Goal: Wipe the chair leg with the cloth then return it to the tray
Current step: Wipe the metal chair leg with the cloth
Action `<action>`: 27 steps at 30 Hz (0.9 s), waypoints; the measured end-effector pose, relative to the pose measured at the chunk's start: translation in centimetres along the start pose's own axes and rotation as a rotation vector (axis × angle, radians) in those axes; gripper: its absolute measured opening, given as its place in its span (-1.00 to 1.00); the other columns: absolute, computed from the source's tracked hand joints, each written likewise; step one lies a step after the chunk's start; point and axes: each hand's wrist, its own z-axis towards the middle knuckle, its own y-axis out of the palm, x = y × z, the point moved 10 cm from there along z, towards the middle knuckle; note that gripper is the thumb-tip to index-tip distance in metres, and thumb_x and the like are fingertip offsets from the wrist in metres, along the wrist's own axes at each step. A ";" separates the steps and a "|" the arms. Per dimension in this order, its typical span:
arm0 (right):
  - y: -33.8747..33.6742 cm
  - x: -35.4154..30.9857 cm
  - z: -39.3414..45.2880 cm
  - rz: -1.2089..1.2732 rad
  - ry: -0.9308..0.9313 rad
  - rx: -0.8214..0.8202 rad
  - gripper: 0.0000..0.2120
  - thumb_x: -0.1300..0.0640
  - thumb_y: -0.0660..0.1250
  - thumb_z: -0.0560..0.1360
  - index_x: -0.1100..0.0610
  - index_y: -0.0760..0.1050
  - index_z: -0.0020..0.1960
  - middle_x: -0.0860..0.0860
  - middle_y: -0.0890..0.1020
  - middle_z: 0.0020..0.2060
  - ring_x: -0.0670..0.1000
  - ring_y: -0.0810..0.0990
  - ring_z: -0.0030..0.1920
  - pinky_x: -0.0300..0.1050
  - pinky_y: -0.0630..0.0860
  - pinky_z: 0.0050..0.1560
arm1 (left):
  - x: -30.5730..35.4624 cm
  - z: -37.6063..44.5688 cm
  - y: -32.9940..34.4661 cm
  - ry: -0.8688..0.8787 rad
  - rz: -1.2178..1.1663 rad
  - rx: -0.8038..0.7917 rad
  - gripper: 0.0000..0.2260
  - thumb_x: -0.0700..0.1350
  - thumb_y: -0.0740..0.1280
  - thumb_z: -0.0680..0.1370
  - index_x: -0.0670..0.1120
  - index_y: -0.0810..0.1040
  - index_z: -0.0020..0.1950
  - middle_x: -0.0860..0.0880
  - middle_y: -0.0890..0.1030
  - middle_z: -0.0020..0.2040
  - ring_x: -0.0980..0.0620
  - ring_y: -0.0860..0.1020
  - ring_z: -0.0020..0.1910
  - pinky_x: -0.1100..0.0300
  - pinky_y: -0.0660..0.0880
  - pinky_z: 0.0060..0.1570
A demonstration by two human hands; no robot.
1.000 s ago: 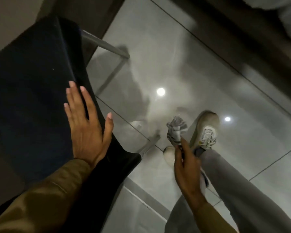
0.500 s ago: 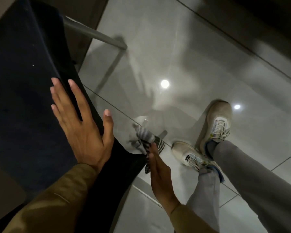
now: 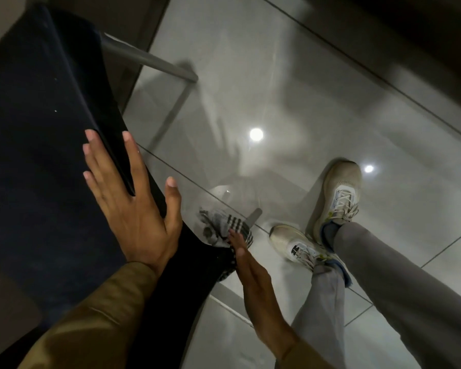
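Observation:
A dark blue upholstered chair [image 3: 37,145] fills the left of the view. My left hand [image 3: 133,209] lies flat on its seat edge, fingers spread. Just below the seat's front corner, my right hand [image 3: 253,278] holds a grey and white striped cloth [image 3: 224,227] against the near chair leg [image 3: 254,215], whose grey metal foot shows just beyond the cloth. Most of that leg is hidden by the cloth and the seat. A second grey metal leg [image 3: 149,59] slants out at the top. No tray is in view.
The floor is glossy grey tile [image 3: 304,102] with lamp reflections. My two feet in pale sneakers [image 3: 338,198] stand right of the near leg, with grey trousers [image 3: 399,283] above them. A dark strip [image 3: 423,35] runs along the top right.
My right hand has carried the cloth from in front of my feet leftward to the near chair leg under the seat corner. My feet have shifted right. My left hand stays on the seat.

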 end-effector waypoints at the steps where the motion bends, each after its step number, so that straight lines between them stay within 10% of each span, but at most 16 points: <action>1: 0.3 -0.2 0.2 0.004 -0.001 0.006 -0.46 -0.54 0.20 0.53 -0.44 0.48 0.46 -0.37 0.41 0.60 -0.33 0.24 0.66 -0.24 0.20 0.62 | 0.0 0.0 0.0 0.001 0.002 0.002 -0.36 0.15 0.12 0.75 -0.07 0.07 0.78 -0.33 -0.02 0.76 -0.28 -0.05 0.78 -0.24 -0.09 0.75; 6: -1.2 1.9 6.4 0.113 0.074 0.171 -0.68 -0.01 0.15 0.79 -0.29 0.59 0.36 -0.03 0.47 0.63 -0.01 0.38 0.66 0.11 0.27 0.72 | -0.3 -0.2 0.1 0.022 0.009 0.027 -0.38 0.11 0.10 0.77 -0.08 0.07 0.78 -0.37 0.00 0.75 -0.32 -0.04 0.77 -0.14 -0.15 0.75; 10: -2.7 3.7 9.4 0.128 0.207 0.166 -0.52 -0.10 0.19 0.75 -0.03 0.39 0.64 0.04 0.47 0.62 0.08 0.42 0.64 0.18 0.31 0.70 | -0.4 -0.1 0.3 0.024 0.005 0.024 -0.38 0.12 0.10 0.76 -0.08 0.07 0.78 -0.36 0.00 0.75 -0.31 -0.04 0.77 -0.16 -0.13 0.75; 17: 0.8 1.8 0.2 0.091 0.030 -0.024 -0.40 -0.46 0.27 0.57 -0.30 0.45 0.55 -0.35 0.46 0.58 -0.25 0.26 0.68 0.01 0.19 0.70 | -0.4 0.0 0.2 -0.003 -0.004 -0.008 -0.36 0.13 0.12 0.75 -0.07 0.07 0.78 -0.31 -0.04 0.77 -0.25 -0.08 0.79 -0.18 -0.13 0.76; 23: -3.5 4.7 8.6 0.074 0.096 0.207 -0.58 -0.02 0.15 0.78 0.01 0.44 0.61 -0.01 0.48 0.62 0.04 0.38 0.67 0.19 0.33 0.69 | -0.6 -0.2 0.4 0.032 -0.009 0.009 -0.36 0.15 0.08 0.75 -0.06 0.05 0.79 -0.31 -0.03 0.77 -0.25 -0.08 0.79 -0.16 -0.14 0.76; 27: -4.1 5.4 10.7 0.148 0.243 0.294 -0.52 -0.12 0.15 0.77 0.06 0.46 0.60 0.10 0.57 0.53 0.11 0.51 0.55 0.15 0.40 0.64 | -0.6 -0.1 0.4 0.035 -0.012 0.010 -0.37 0.13 0.08 0.75 -0.05 0.04 0.79 -0.30 -0.05 0.78 -0.22 -0.10 0.79 -0.20 -0.13 0.76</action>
